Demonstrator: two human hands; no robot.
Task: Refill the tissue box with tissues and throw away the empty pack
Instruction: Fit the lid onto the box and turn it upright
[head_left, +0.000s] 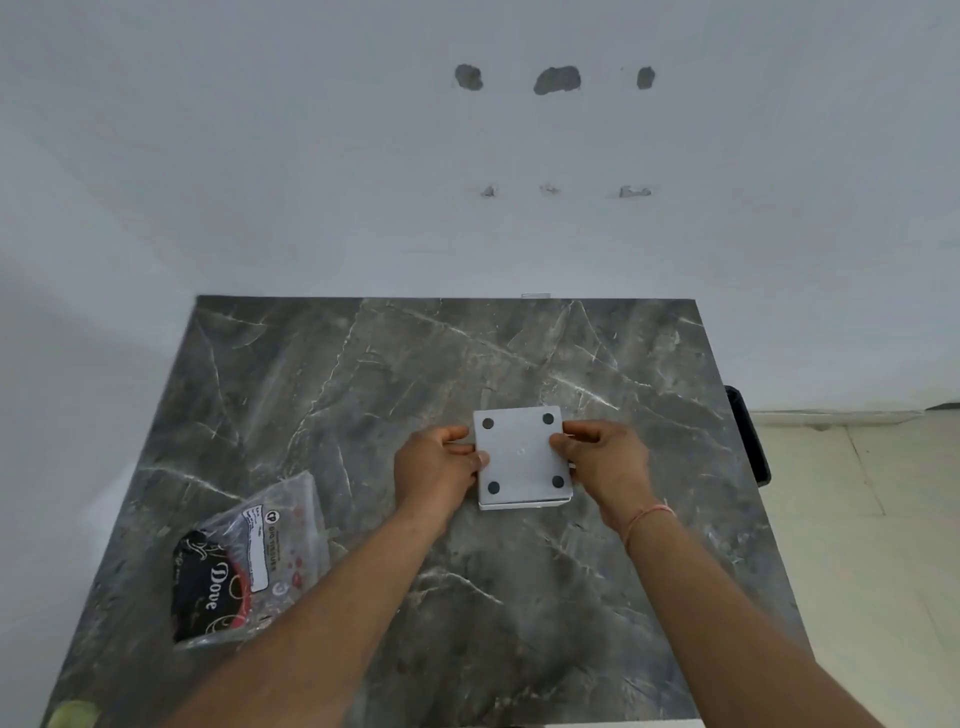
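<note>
A square white tissue box (522, 457) lies upside down on the dark marble table (363, 374), its base up with four dark round feet at the corners. My left hand (439, 467) grips its left edge and my right hand (605, 462) grips its right edge, thumbs resting on the base. A thin seam shows along the box's near edge. A clear plastic tissue pack (249, 561) with black and red print lies flat on the table to the left, apart from both hands. Whether tissues are inside the pack or the box is hidden.
A white wall with patched holes rises behind the table. A black object (750, 431) stands past the table's right edge above a pale tiled floor (857, 519). A greenish thing (72, 714) shows at the bottom left corner.
</note>
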